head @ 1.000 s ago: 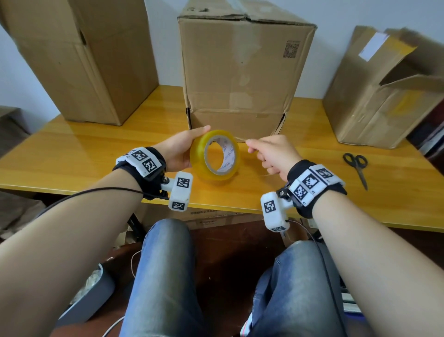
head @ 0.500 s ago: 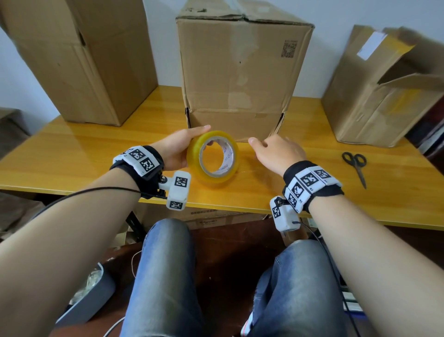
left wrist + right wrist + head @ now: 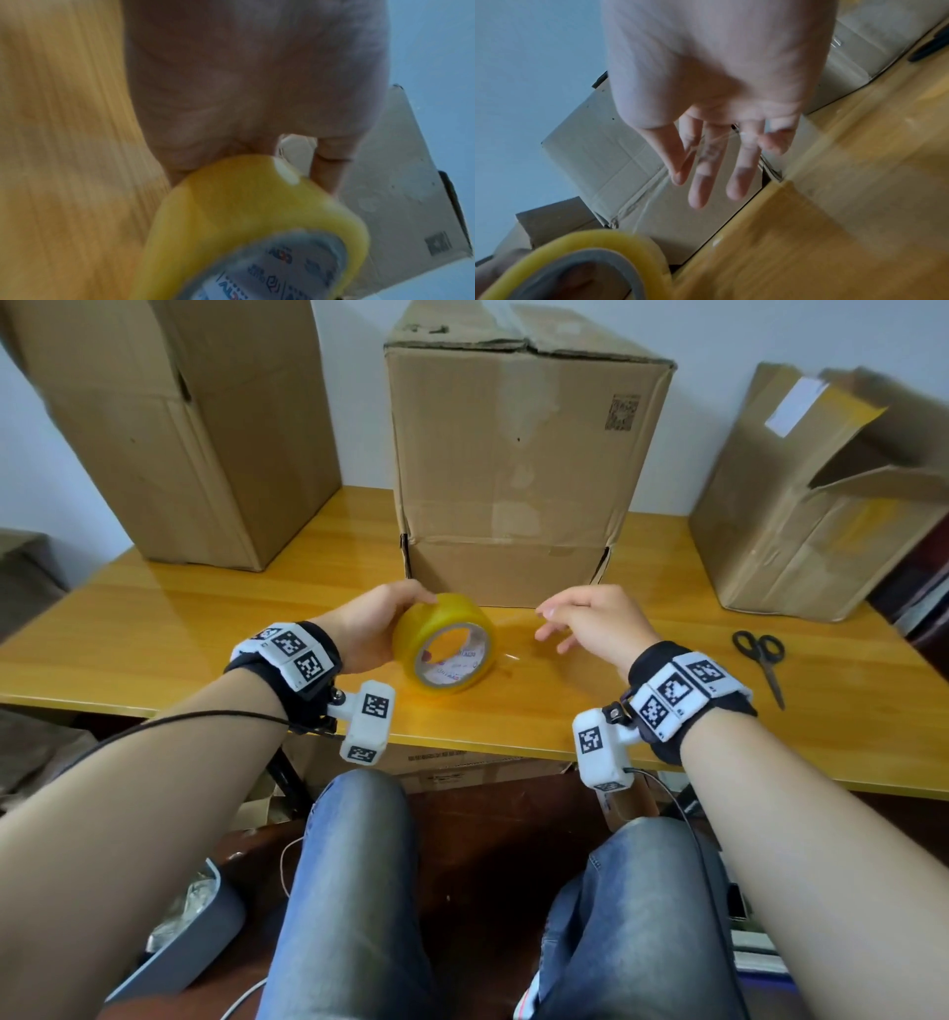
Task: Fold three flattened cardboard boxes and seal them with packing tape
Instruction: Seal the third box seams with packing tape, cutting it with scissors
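The roll of packing tape (image 3: pixel 445 643) stands on its edge on the wooden table (image 3: pixel 154 629), just in front of the middle box (image 3: pixel 518 454), and the left hand (image 3: pixel 369 634) grasps it, with fingers curled over its top and back. The right hand (image 3: pixel 590 621) is released: its fingers (image 3: pixel 703 182) are spread and straight, holding nothing firmly, hovering just beside the roll. A thin clear strand (probably the loose tape end, but it is too faint to be sure) seems to stretch between the roll and these fingers.

The three boxes already stand folded; the middle one shows clear tape on its top seam, the left box (image 3: pixel 169 428) cannot be judged from here, and the right box (image 3: pixel 816 505) has a flap still open. I judge the step in hand is to free the tape end for the next sealing. The next move calls for the right hand to pinch the end firmly while the left hand keeps the roll steady, then to carry the tape to an unsealed seam. The scissors (image 3: pixel 762 660) lie near, at the right
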